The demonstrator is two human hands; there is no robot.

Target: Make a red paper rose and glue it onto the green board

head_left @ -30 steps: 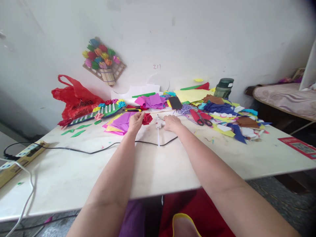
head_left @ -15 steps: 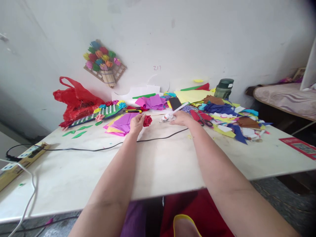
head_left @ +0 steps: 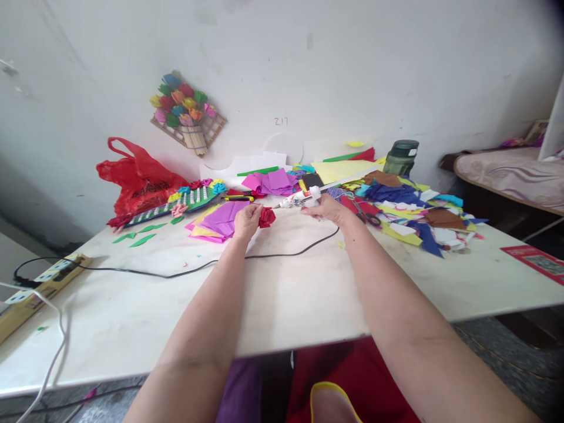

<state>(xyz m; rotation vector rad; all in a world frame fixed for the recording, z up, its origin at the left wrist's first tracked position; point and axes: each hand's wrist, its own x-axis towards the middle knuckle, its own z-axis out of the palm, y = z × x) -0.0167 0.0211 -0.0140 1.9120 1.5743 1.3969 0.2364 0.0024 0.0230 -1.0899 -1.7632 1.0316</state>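
Pinched in my left hand (head_left: 248, 220) is a red paper flower (head_left: 267, 217), held above the table. My right hand (head_left: 325, 208) grips a white hot glue gun (head_left: 299, 198), its nozzle pointing left close to the flower's top; whether the two touch I cannot tell. A long pale glue stick (head_left: 350, 178) sticks out of the gun's back. Below my right hand runs a black cord (head_left: 282, 254). Left of my left hand lie purple and yellow paper sheets (head_left: 220, 220).
Several green paper leaves (head_left: 143, 240) and a board with paper flowers (head_left: 189, 200) lie at left, beside a red plastic bag (head_left: 136, 182). Scissors (head_left: 368, 216), coloured scraps (head_left: 409, 205) and a green bottle (head_left: 400, 157) are at right. A power strip (head_left: 44, 285) sits at the left edge.
My right hand has lifted the glue gun and turned its nozzle left towards the flower. The flower has shifted slightly right in my left hand.
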